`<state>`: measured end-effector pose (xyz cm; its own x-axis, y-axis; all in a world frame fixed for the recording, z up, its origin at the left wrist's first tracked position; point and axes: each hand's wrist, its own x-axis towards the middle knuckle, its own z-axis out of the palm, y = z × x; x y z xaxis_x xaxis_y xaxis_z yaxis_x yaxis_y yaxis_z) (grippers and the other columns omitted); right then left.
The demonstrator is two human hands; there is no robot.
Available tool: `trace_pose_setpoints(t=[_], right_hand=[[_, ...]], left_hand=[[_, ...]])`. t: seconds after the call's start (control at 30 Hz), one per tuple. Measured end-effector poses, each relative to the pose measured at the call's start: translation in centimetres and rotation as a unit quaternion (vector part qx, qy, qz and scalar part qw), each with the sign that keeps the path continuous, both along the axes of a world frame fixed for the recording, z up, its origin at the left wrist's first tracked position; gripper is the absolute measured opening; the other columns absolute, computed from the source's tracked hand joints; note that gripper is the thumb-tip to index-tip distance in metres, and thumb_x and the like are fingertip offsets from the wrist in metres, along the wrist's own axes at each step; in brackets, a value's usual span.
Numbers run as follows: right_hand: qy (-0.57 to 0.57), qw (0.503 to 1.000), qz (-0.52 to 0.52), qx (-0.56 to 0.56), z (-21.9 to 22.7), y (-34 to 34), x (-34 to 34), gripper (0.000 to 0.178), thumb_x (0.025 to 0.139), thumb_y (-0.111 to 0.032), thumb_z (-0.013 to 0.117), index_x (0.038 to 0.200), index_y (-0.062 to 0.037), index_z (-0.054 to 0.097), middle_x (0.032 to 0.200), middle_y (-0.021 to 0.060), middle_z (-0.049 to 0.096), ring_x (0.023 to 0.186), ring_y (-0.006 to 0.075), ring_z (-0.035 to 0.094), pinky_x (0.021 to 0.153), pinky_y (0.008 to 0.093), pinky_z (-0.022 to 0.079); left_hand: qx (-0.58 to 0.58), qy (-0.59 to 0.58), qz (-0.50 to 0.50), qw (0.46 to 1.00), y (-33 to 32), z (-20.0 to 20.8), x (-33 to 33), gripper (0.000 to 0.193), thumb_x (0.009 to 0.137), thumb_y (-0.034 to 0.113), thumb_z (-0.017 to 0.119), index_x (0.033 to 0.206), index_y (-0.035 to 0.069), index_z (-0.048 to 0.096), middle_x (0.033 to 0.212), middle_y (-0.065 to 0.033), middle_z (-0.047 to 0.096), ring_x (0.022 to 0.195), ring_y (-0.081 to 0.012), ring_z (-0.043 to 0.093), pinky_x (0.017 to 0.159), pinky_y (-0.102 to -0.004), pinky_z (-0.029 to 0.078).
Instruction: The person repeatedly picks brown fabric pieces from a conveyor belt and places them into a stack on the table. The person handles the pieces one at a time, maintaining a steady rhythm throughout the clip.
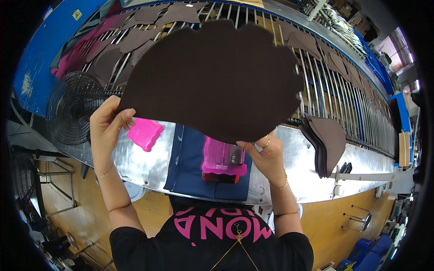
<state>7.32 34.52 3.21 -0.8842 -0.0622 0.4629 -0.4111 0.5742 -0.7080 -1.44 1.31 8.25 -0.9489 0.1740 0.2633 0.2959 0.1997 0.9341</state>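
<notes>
A large dark brown sheet piece [212,81], flat and leather-like with a notched far edge, is held up above the metal table. My left hand [108,122] pinches its lower left corner between thumb and fingers. At the lower right edge, my right hand [266,151] grips it the same way. Below the sheet, a pink plastic container [217,158] with small items inside rests on a dark blue cloth [181,167]. A pink scalloped lid-like piece [145,134] lies on the table near my left hand. The sheet hides part of the table and the rack behind it.
A stack of brown pieces [330,140] stands on the metal table [294,167] at the right. Beyond runs a rack of metal bars [334,99] carrying several brown pieces [140,38]. A black wire fan guard [74,108] is at the left, beside a blue panel [34,67].
</notes>
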Motion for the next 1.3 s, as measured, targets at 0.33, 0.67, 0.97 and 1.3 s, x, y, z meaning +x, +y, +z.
trace_pose_setpoints(t=[0.33,0.67,0.97,1.3], right_hand=[[-0.037,0.993,-0.080,0.076,-3.5,5.5,4.7,0.013,0.072,-0.005,0.073,0.084,-0.0103,0.070,0.072,0.0019,0.066,0.067,0.0177,0.059,0.093,0.0400,0.035],[-0.257,0.936,-0.242,0.009,-2.9,13.2,14.1,0.016,0.071,-0.004,0.076,0.086,-0.0015,0.071,0.085,0.0067,0.070,0.078,0.0154,0.062,0.073,0.0277,0.046],[-0.010,0.937,-0.336,-0.092,5.9,17.6,14.4,0.037,0.083,-0.022,0.071,0.108,0.0023,0.058,0.096,0.0073,0.064,0.081,0.0125,0.060,0.065,0.0228,0.048],[-0.091,0.867,-0.089,-0.483,3.2,12.0,-6.6,0.013,0.089,-0.011,0.061,0.091,-0.0076,0.049,0.078,0.0078,0.064,0.067,0.0224,0.067,0.061,0.0349,0.057]], left_hand=[[-0.142,-0.028,-0.132,0.981,4.1,-2.4,0.8,0.006,0.084,-0.005,0.057,0.088,-0.007,0.060,0.073,-0.0084,0.054,0.060,-0.0137,0.063,0.052,-0.0235,0.049],[-0.246,0.200,-0.298,0.900,14.8,-3.7,0.7,0.011,0.073,0.013,0.070,0.080,0.005,0.067,0.077,-0.0041,0.051,0.072,-0.0229,0.055,0.057,-0.0343,0.045],[-0.133,0.323,-0.347,0.870,22.2,-3.7,0.6,0.010,0.073,0.014,0.071,0.074,0.005,0.066,0.084,-0.0072,0.049,0.081,-0.0254,0.049,0.072,-0.0355,0.042],[0.002,0.147,0.056,0.988,7.7,-1.7,-2.8,0.032,0.081,0.010,0.068,0.112,0.006,0.060,0.092,-0.0024,0.050,0.071,-0.0076,0.045,0.065,-0.0216,0.038]])
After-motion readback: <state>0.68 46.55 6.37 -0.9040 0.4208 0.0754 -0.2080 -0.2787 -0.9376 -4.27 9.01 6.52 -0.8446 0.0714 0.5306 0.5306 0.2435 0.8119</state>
